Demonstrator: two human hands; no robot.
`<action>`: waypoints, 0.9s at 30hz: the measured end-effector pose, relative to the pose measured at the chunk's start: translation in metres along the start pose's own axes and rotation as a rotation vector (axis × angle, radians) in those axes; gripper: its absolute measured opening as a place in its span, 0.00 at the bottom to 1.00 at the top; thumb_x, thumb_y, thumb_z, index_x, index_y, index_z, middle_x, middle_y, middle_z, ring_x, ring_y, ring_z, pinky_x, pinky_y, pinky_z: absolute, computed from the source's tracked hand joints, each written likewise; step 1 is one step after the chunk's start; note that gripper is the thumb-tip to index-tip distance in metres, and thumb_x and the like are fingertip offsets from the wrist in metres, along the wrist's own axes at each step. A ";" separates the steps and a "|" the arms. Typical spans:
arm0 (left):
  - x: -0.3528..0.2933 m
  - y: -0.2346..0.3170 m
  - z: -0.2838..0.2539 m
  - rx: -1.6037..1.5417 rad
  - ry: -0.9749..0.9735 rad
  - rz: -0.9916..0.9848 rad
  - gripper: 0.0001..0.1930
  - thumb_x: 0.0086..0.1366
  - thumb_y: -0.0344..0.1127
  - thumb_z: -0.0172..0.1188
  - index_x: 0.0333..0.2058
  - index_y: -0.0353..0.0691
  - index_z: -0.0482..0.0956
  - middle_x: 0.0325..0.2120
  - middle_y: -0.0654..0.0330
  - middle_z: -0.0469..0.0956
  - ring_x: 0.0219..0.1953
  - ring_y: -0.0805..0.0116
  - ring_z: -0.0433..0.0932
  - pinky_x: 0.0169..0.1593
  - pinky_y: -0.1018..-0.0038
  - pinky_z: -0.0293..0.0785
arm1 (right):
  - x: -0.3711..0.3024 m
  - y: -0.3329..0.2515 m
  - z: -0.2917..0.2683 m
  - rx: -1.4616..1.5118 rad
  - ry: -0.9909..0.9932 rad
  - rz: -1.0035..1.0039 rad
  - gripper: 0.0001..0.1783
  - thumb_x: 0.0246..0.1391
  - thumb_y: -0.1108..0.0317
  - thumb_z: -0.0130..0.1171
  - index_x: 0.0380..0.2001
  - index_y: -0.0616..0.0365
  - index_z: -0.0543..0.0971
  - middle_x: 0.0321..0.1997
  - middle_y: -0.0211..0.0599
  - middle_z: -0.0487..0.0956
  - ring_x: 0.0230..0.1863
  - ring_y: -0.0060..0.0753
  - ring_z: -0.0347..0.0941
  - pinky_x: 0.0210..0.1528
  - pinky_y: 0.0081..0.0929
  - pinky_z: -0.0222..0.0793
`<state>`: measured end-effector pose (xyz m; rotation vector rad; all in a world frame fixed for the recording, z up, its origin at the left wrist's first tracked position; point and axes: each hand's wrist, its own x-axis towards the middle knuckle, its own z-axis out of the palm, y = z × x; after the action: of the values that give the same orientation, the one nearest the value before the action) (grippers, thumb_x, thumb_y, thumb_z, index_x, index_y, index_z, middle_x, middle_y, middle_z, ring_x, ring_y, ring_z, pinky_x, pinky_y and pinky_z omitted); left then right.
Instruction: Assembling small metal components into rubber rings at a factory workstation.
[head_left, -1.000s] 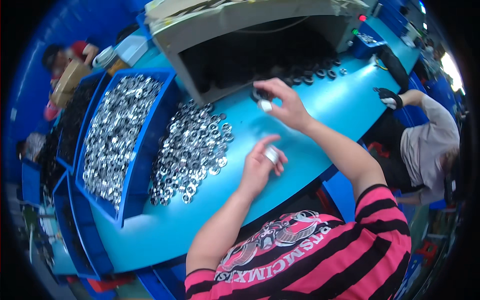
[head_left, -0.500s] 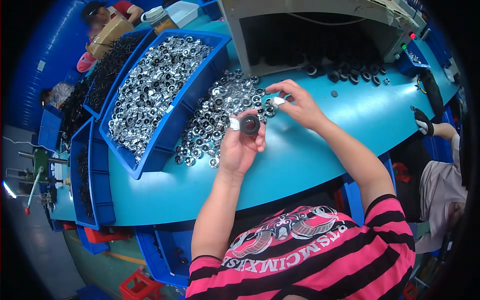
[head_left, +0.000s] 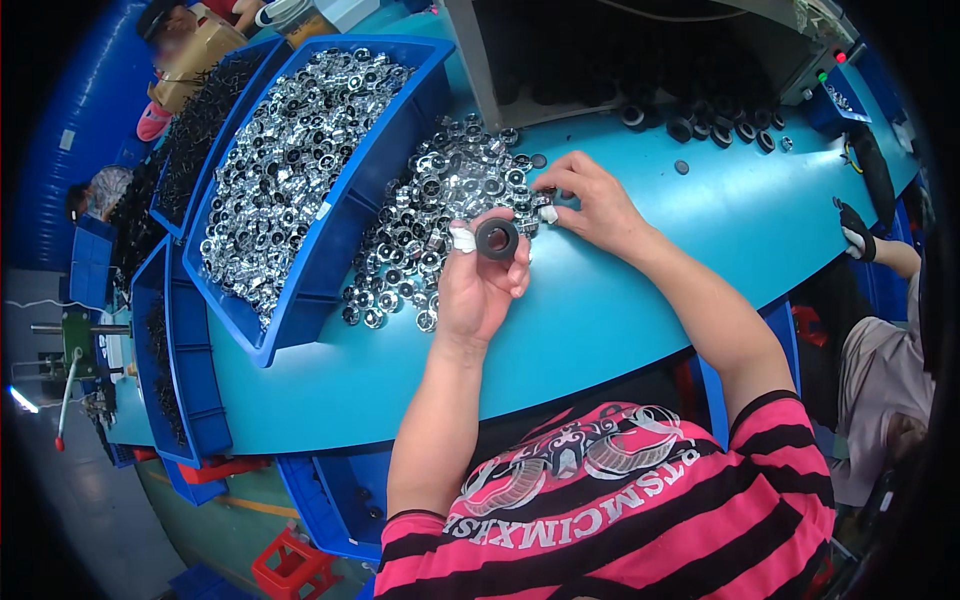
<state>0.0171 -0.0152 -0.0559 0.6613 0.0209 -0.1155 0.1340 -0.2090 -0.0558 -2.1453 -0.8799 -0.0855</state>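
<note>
My left hand (head_left: 478, 295), palm up, is closed around a thick black ring (head_left: 496, 239) with a hole through its middle. White tape wraps its thumb. Just right of it, my right hand (head_left: 600, 210) reaches in at the edge of a loose pile of small round chrome parts with black centers (head_left: 455, 180). Its thumb, also taped white, and fingertips pinch a small chrome round part (head_left: 544, 197), partly hidden by the fingers. Left of the pile, a tilted blue bin (head_left: 345, 215) is filled with the same chrome parts.
A beige metal housing (head_left: 468, 60) stands at the back, black rings (head_left: 720, 133) spilling from its opening. Further blue bins with black parts (head_left: 205, 385) line the left side. A co-worker's gloved hand (head_left: 855, 235) rests at the right table edge; other people are at far left.
My right hand's fingers have lowered and closed on a part at the pile's edge. My left hand keeps the black ring in nearly the same place. The whole view has shifted slightly.
</note>
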 end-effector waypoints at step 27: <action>-0.003 0.003 0.010 0.315 0.127 0.204 0.25 0.79 0.55 0.45 0.54 0.36 0.73 0.34 0.53 0.81 0.26 0.73 0.75 0.27 0.78 0.73 | -0.008 -0.034 -0.012 1.155 -0.194 0.311 0.21 0.60 0.80 0.60 0.56 0.64 0.79 0.55 0.38 0.82 0.53 0.28 0.80 0.59 0.29 0.76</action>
<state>0.0141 -0.0185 -0.0464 0.9806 0.0581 0.1225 0.1101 -0.2070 -0.0277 -1.1625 -0.4712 0.6457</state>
